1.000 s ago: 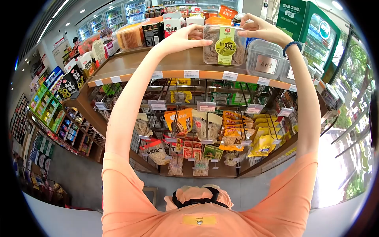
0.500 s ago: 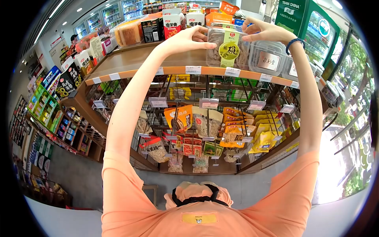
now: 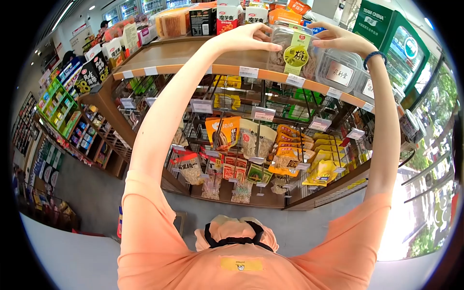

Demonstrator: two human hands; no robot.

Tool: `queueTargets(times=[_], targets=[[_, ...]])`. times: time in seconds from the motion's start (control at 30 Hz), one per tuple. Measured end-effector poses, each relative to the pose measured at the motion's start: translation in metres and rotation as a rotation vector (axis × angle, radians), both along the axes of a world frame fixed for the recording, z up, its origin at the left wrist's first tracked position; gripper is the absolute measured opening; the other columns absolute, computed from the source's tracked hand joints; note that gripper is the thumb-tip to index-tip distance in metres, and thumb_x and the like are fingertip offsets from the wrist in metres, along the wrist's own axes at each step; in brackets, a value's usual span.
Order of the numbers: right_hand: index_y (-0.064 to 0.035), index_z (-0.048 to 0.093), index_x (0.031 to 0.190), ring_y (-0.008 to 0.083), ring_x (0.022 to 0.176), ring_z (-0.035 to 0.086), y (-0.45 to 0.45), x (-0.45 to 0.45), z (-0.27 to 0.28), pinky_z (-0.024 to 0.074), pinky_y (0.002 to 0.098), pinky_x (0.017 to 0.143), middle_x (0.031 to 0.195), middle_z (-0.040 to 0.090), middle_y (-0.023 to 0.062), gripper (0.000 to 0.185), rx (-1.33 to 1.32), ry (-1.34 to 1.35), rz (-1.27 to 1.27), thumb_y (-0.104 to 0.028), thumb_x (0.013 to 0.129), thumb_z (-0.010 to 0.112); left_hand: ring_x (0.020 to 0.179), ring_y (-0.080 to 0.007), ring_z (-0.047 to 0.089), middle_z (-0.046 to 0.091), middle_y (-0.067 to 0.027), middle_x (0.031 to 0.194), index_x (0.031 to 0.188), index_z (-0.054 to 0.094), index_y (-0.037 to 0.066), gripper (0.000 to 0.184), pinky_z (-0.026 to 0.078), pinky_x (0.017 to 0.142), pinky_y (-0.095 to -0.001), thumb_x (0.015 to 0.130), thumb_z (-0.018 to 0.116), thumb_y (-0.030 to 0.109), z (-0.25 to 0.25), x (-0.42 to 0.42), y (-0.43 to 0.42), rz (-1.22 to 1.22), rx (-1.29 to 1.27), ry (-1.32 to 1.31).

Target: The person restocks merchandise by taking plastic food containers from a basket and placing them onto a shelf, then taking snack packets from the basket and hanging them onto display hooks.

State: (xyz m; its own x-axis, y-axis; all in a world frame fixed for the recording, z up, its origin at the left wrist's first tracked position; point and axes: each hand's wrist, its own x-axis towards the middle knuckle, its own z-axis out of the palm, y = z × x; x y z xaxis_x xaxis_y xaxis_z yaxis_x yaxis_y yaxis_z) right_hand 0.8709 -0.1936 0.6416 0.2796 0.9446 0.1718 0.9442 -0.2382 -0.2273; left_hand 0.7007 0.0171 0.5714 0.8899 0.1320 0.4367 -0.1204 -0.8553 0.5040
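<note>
A clear plastic tub (image 3: 295, 56) of brownish dried food, with a green label, stands at the front of the shelf top (image 3: 169, 54). My left hand (image 3: 249, 37) holds its left side near the top, thumb at the front and fingers curled behind. On the opposite side, my right hand (image 3: 344, 39) grips the upper right edge, its thumb on the front. The right fingertips are partly hidden behind the tub. Just to its right, under my right wrist, sits another clear tub (image 3: 340, 72) with a white label.
Snack boxes (image 3: 227, 18) and a bread pack (image 3: 172, 24) line the back of the shelf top. Price tags (image 3: 249, 72) run along its front edge. Below hang several snack bags (image 3: 223, 133) on wire racks. A green cabinet (image 3: 382, 26) stands at the right.
The view has shifted, so the shelf and the tub appear further right and slightly higher. Both hands stay at the tub's sides, with the right fingers less curled.
</note>
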Motion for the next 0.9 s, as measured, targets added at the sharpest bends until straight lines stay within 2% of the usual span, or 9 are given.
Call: queueTargets(times=[0.13,0.23,0.33,0.4,0.47,0.6,0.67,0.7,0.9], targets=[[-0.021,0.034,0.129,0.0249,0.107,0.049,0.0,-0.005,0.0,0.0363,0.038,0.092,0.113,0.053,0.0143,0.062,0.011,0.006,0.04,-0.045,0.077,0.058,0.111,-0.0284,0.046,0.046,-0.0222,0.119,0.125,0.035,0.0,0.095,0.035,0.095,-0.0366,0.061,0.061,0.065,0.001,-0.007,-0.009,-0.028,-0.006,-0.028],[-0.0125,0.034,0.129,0.0283,0.108,0.049,-0.007,-0.021,-0.001,0.0356,0.0371,0.093,0.115,0.05,0.0207,0.067,0.068,-0.086,-0.028,-0.048,0.077,0.056,0.116,-0.0286,0.041,0.042,-0.0188,0.125,0.129,0.03,0.003,0.089,0.032,0.097,-0.0374,0.068,0.054,0.064,-0.003,-0.015,-0.017,0.092,0.141,0.002],[-0.0153,0.028,0.132,0.0294,0.117,0.041,-0.009,-0.042,-0.009,0.0305,0.0387,0.097,0.125,0.043,0.0167,0.073,0.457,-0.16,0.058,-0.043,0.074,0.062,0.118,-0.0263,0.039,0.043,-0.0174,0.124,0.13,0.026,0.005,0.077,0.032,0.097,-0.0354,0.077,0.053,0.052,-0.01,-0.041,-0.023,0.198,0.265,-0.289],[-0.0107,0.033,0.13,0.0262,0.118,0.039,-0.015,-0.064,-0.018,0.0269,0.0357,0.1,0.128,0.041,0.0134,0.067,0.66,-0.463,0.203,-0.035,0.075,0.063,0.118,-0.0244,0.039,0.044,-0.0151,0.124,0.129,0.03,0.007,0.065,0.033,0.095,-0.0344,0.08,0.054,0.043,-0.024,-0.08,-0.033,0.141,0.141,-0.504],[-0.0054,0.045,0.12,0.0248,0.109,0.047,-0.023,-0.113,-0.043,0.0337,0.0357,0.092,0.111,0.053,0.015,0.055,0.86,-0.406,0.234,-0.023,0.073,0.066,0.106,-0.0168,0.048,0.049,-0.0104,0.119,0.125,0.034,0.007,0.053,0.037,0.086,-0.0299,0.083,0.054,0.031,-0.043,-0.134,-0.048,0.035,-0.167,-0.493],[-0.0013,0.055,0.101,0.0253,0.098,0.053,-0.033,-0.171,-0.126,0.0339,0.0443,0.089,0.101,0.058,0.0117,0.034,0.875,-0.42,0.43,0.0,0.067,0.056,0.097,-0.0127,0.051,0.055,-0.0074,0.104,0.121,0.036,0.005,0.041,0.038,0.082,-0.0269,0.086,0.05,0.022,-0.133,-0.237,-0.062,0.027,-0.765,-0.377],[0.0001,0.058,0.087,0.0309,0.086,0.054,-0.028,-0.193,-0.191,0.0325,0.0514,0.089,0.087,0.059,0.0141,0.019,0.653,-0.167,0.607,0.0,0.07,0.048,0.096,-0.0116,0.051,0.056,-0.0063,0.1,0.12,0.037,0.005,0.041,0.04,0.08,-0.0267,0.085,0.053,0.019,-0.205,-0.279,-0.07,0.188,-0.898,-0.451],[-0.0065,0.056,0.084,0.0254,0.079,0.054,-0.014,-0.214,-0.219,0.0362,0.0458,0.084,0.081,0.058,0.0086,0.026,0.595,-0.114,0.69,0.001,0.059,0.054,0.096,-0.0117,0.051,0.056,-0.0062,0.1,0.119,0.038,0.006,0.041,0.041,0.08,-0.0268,0.084,0.055,0.019,-0.237,-0.304,-0.079,0.338,-0.945,-0.41],[-0.0049,0.058,0.094,0.0286,0.08,0.054,0.047,-0.322,-0.439,0.0428,0.0373,0.074,0.082,0.059,0.0118,0.018,0.169,0.386,0.566,-0.006,0.075,0.055,0.085,-0.0125,0.056,0.06,-0.007,0.09,0.108,0.048,0.004,0.035,0.044,0.076,-0.028,0.079,0.061,0.02,-0.425,-0.441,-0.16,1.156,-1.045,-0.19]])
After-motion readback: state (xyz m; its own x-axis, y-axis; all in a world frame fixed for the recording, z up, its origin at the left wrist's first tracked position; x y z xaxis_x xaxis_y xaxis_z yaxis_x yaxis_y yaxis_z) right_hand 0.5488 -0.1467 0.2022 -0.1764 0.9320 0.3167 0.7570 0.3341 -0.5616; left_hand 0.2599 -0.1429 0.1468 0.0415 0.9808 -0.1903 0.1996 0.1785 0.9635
